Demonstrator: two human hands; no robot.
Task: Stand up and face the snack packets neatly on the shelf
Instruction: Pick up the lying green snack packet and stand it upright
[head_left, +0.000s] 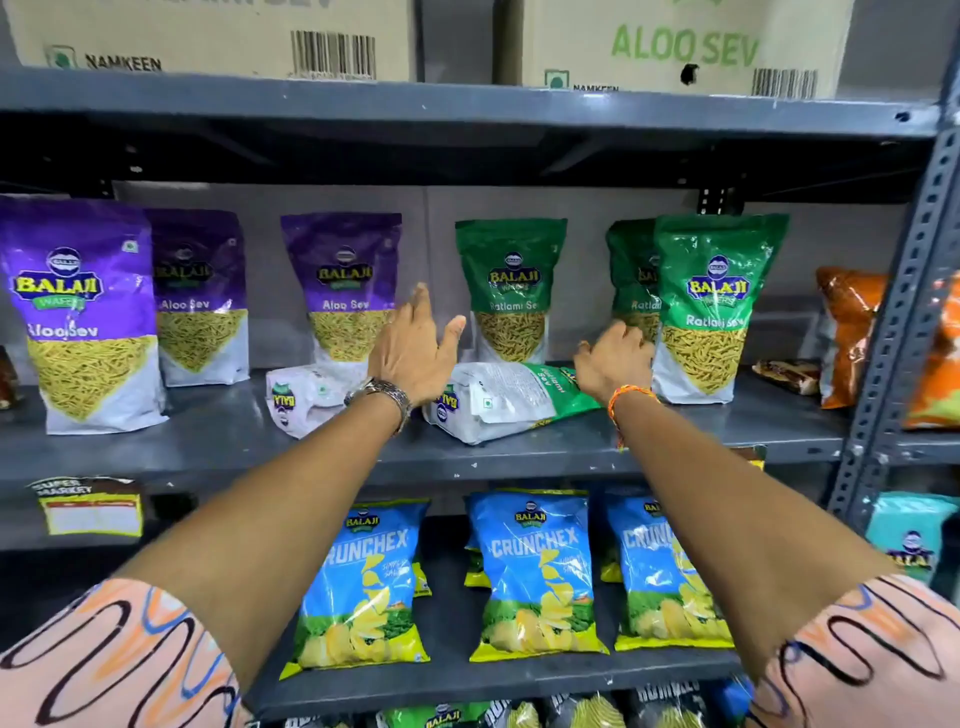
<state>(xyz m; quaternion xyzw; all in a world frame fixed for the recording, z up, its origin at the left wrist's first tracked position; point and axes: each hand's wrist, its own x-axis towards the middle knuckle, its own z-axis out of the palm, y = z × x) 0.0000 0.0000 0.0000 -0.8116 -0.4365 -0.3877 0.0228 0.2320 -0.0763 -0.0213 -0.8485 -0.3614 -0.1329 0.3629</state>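
Both hands are up at the middle shelf right now, and two packets are lying flat between and under them. The left hand is spread wide, fingers apart, holding nothing, hovering over the gap between the two fallen ones. The right hand is loosely curled with the fingers bent; looks like it's touching the edge of the front green packet just to its right, but I can't tell if it's actually gripping.

The fallen green packet is directly below and between the hands, on its side with the back facing up. The fallen white packet sits just left of the left wrist, also flat and sideways.

So I'd say this is the bit where the toppled ones get picked up. Next move probably needs a hand on the top seal of the green one, tip it upright, spin the front outward.

Stuff in the way: a standing green packet right behind the hands and a purple packet behind the left one, easy to knock over. Blue chip bags are on the shelf below, boxes up top.
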